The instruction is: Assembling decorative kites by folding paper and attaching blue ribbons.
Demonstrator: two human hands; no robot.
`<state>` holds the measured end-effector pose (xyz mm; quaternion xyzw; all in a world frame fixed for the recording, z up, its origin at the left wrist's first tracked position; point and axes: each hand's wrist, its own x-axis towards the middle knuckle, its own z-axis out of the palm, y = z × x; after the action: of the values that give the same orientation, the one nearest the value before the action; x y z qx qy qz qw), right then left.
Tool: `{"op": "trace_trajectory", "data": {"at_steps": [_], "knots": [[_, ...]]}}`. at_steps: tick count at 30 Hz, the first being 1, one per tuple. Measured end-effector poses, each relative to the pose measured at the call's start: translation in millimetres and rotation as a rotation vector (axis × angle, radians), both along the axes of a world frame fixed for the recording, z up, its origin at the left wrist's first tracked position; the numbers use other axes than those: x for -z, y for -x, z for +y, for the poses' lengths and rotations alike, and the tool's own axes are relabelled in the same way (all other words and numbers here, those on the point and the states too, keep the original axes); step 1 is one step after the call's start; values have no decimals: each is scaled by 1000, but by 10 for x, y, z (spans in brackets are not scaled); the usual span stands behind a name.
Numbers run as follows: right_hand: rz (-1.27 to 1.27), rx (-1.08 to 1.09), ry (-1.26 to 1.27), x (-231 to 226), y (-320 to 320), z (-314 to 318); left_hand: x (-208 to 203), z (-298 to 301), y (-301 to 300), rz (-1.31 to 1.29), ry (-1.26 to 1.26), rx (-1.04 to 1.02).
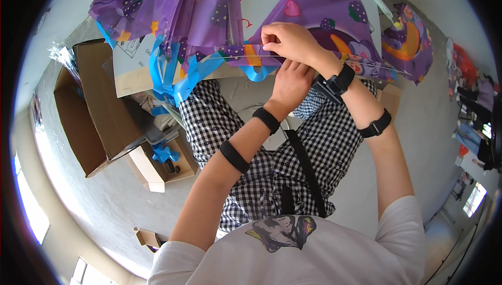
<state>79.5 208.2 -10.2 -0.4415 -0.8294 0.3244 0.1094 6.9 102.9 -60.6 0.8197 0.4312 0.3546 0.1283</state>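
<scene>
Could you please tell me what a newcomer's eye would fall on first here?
Probably the shiny purple sheeting printed with berries, spread across the top of the view. Next would come the bright blue ribbon looping at its near edge, left of the left hand and right hand. Below the hands, the black-and-white checked trousers also stand out.

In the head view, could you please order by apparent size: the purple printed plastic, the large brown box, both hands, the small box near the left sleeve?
1. Purple printed plastic
2. Large brown box
3. Left hand and right hand: alike, not ranked
4. Small box

The hands look nearer the camera, so their true size against the small box is unsure.
</scene>
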Motion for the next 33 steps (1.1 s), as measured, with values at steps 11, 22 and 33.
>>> {"op": "trace_trajectory", "data": {"at_steps": [11,22,33], "knots": [[-8,46,-230,-74,-99,304,-30,41,-5,-126,45,8],[-846,-426,-548,-428,-345,1250,-68,26,12,-125,59,8],[-590,-381,-813,-565,-1031,507,-23,24,-4,-140,30,-6]]}}
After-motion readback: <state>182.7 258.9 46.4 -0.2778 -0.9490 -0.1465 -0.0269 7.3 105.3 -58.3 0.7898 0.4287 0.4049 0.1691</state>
